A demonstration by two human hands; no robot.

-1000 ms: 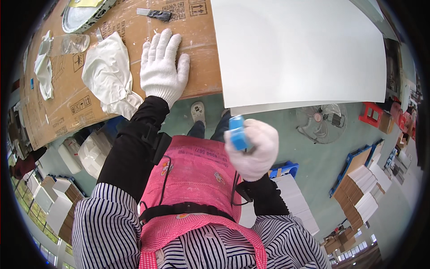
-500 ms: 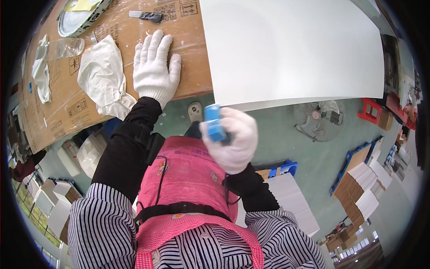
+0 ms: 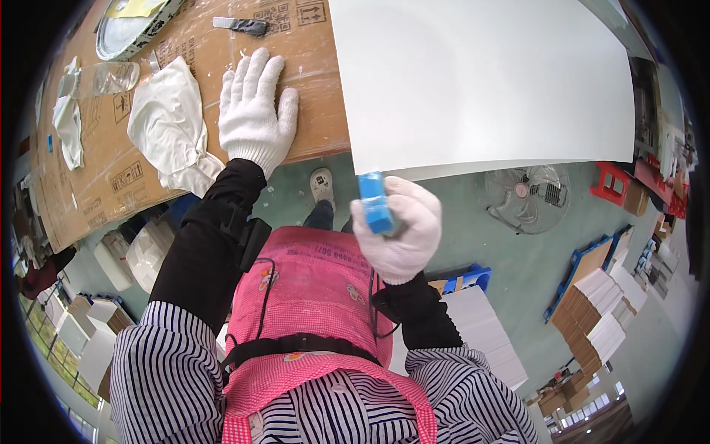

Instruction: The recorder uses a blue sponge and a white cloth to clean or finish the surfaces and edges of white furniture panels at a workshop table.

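Note:
My left hand (image 3: 257, 111), in a white knit glove, lies flat with spread fingers on the brown cardboard tabletop (image 3: 318, 111). Beside it is a crumpled white cloth (image 3: 168, 111). Past the fingertips lies a small tool with a pale flat end and a dark wrapped part (image 3: 240, 27). My gloved right hand (image 3: 407, 229) is closed around a small blue block (image 3: 375, 203) with a shiny, clear-looking wrapping. That block is held upright in the air, just off the near edge of a large white sheet (image 3: 481, 81). The right fingertips are partly hidden behind it.
A clear plastic bottle (image 3: 111, 78), a white cloth strip (image 3: 68, 133) and a round white tub (image 3: 129, 37) occupy the table's left side. Across the floor stand a fan (image 3: 523, 200), a red stool (image 3: 612, 183) and a stack of boards on a pallet (image 3: 592, 314).
My right hand has shifted to the right with the blue block still in its grip, and the block shows more sharply. My left hand has stayed in place.

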